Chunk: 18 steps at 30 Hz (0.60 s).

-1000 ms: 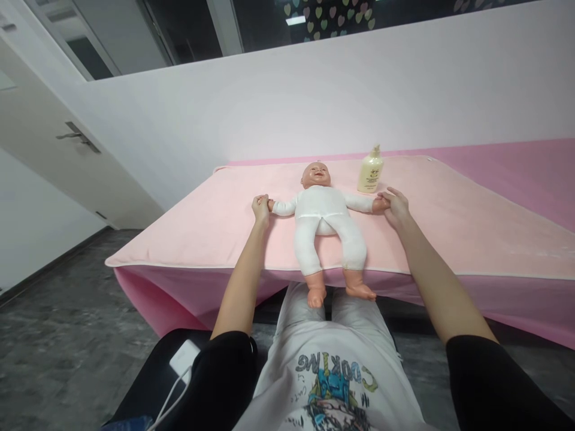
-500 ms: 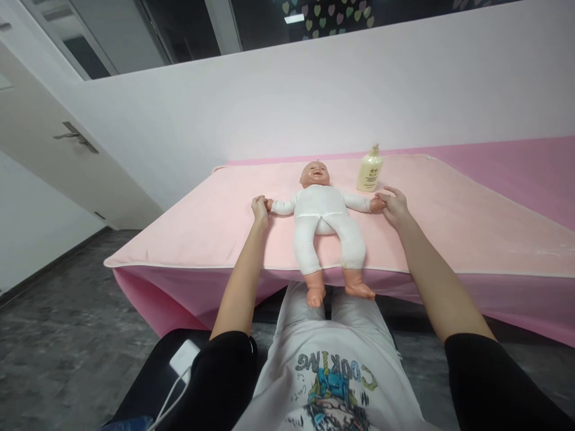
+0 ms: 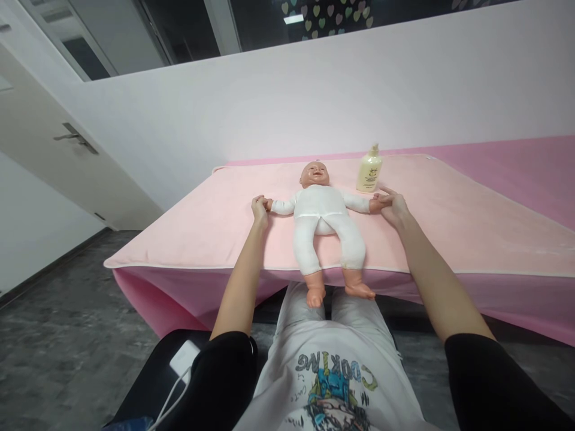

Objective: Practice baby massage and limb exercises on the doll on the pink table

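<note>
A baby doll (image 3: pixel 320 206) with a white cloth body lies on its back on a pale pink blanket (image 3: pixel 197 230). Its arms are stretched out to both sides, and its feet hang past the table's near edge. My left hand (image 3: pixel 259 211) is closed around the doll's hand on the left. On the other side, my right hand (image 3: pixel 394 208) holds the doll's other hand between thumb and fingers. Just beyond my right hand, a pale yellow pump bottle (image 3: pixel 369 170) stands upright on the blanket.
A darker pink cloth (image 3: pixel 530 164) covers the table under the blanket and drapes down its front. The white wall (image 3: pixel 287 102) rises behind. At lower left a white charger-like block (image 3: pixel 184 357) with a cable lies on a black surface. A door (image 3: pixel 58 149) stands at the left.
The fingers of my right hand have shifted slightly around the doll's hand. My left hand and the doll's body look unmoved.
</note>
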Each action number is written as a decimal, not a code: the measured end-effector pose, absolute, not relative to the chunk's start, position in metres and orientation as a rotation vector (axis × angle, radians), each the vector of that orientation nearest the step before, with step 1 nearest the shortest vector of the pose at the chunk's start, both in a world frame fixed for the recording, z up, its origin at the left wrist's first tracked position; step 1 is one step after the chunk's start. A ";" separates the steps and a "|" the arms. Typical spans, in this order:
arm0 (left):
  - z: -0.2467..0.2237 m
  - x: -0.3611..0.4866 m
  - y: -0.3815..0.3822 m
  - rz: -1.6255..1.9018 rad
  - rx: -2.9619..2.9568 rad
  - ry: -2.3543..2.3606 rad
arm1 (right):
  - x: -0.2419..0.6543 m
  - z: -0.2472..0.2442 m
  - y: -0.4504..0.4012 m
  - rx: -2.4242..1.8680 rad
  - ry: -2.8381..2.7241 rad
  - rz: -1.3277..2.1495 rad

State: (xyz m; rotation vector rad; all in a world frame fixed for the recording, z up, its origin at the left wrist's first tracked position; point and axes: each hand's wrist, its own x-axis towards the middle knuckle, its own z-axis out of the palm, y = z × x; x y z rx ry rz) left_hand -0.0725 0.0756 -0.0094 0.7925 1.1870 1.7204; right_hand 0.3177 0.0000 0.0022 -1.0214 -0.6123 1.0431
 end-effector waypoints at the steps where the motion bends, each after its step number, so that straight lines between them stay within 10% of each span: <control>1: -0.011 -0.073 0.077 1.720 0.793 1.173 | 0.318 0.003 -0.001 -1.003 -0.625 1.062; 18: -0.019 -0.082 0.075 1.934 1.076 1.543 | 0.323 -0.018 0.010 -1.374 -0.645 0.614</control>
